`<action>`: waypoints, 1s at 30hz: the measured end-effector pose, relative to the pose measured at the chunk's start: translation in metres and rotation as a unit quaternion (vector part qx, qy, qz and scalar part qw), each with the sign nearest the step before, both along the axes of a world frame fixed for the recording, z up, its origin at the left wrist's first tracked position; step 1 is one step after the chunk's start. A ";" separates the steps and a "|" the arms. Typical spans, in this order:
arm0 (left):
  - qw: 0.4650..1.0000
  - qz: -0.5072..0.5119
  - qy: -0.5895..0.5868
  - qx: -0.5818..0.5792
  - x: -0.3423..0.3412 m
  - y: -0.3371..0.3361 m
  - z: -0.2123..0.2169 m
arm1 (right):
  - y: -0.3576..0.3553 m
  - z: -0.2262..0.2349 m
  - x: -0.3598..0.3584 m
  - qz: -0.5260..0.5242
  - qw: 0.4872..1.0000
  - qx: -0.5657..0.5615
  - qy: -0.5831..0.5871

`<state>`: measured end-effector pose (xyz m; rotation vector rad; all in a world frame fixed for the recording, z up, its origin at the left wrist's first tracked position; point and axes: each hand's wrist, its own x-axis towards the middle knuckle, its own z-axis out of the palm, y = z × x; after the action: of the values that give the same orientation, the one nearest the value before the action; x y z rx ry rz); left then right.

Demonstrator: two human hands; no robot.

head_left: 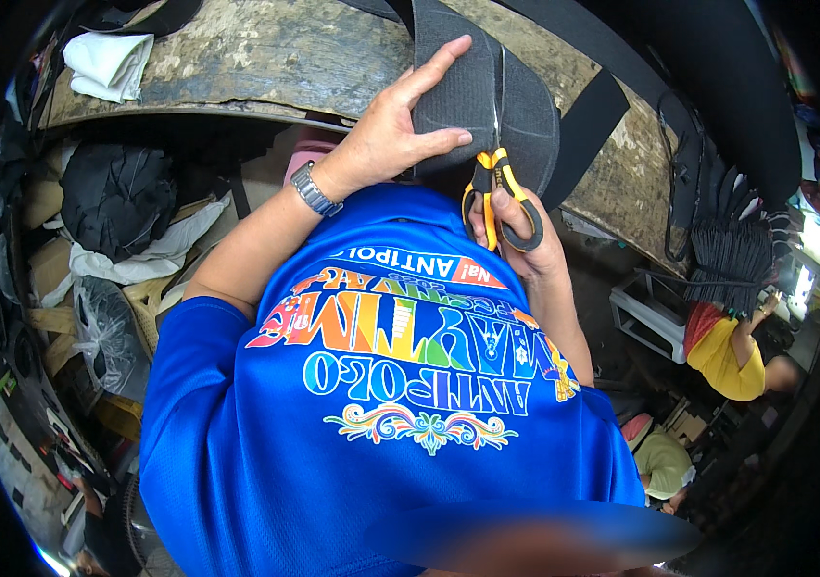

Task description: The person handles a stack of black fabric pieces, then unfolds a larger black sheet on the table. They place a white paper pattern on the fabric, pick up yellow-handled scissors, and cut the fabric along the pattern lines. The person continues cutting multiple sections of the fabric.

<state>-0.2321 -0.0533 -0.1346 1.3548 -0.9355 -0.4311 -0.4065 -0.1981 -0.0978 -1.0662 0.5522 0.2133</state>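
In my right hand [528,231] is a pair of scissors [496,173] with yellow and black handles, my fingers through the loops. Their blades lie along a slit in a dark grey, ribbed-looking sheet [528,111] with a rounded outer edge. Pale curved lines show on the sheet. My left hand [410,120] grips the sheet on the left of the blades, thumb and index finger stretched across its top. The other left fingers are mostly hidden, perhaps under the sheet. Part of the sheet overhangs the near edge of the worn wooden table [265,53].
A folded white cloth [110,62] lies at the table's far left. Black strips [591,120] and a cord are on the right. Below left are a black bundle [121,197] and clear plastic bags [107,332]. A white stool [645,313] and a person in yellow [729,361] are at right.
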 end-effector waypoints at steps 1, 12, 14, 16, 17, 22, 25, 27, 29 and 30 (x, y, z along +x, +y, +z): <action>1.000 0.009 -0.003 -0.006 -0.001 0.000 -0.001 | 0.001 0.000 0.000 -0.005 1.000 -0.003 0.010; 0.998 0.026 0.055 0.010 0.013 -0.001 -0.001 | 0.001 -0.003 -0.005 0.034 0.999 -0.033 0.012; 0.998 0.052 0.008 -0.041 0.012 -0.003 -0.003 | 0.001 -0.003 -0.005 0.038 0.999 -0.029 0.003; 0.997 0.067 -0.031 -0.035 0.011 -0.003 -0.004 | 0.001 -0.002 -0.005 0.036 0.999 -0.010 0.004; 0.995 0.069 -0.059 -0.029 0.011 -0.002 -0.005 | 0.001 -0.002 -0.005 0.034 0.999 0.000 -0.001; 0.993 0.086 -0.079 -0.031 0.009 0.001 -0.008 | -0.004 -0.001 -0.005 0.063 0.998 -0.014 -0.006; 0.991 0.096 -0.087 -0.038 0.008 0.001 -0.008 | -0.008 -0.001 -0.006 0.079 0.997 -0.025 -0.001; 0.990 0.100 -0.090 -0.040 0.008 0.000 -0.008 | -0.009 0.000 -0.007 0.088 0.996 -0.032 0.002; 0.990 0.104 -0.091 -0.039 0.008 0.000 -0.008 | -0.010 0.000 -0.008 0.090 0.995 -0.041 0.009; 0.992 0.095 -0.080 -0.039 0.008 0.000 -0.008 | -0.010 0.000 -0.008 0.089 0.995 -0.039 0.005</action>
<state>-0.2242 -0.0536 -0.1421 1.4071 -0.9345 -0.1418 -0.4142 -0.2081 -0.0973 -1.1916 0.4780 0.3550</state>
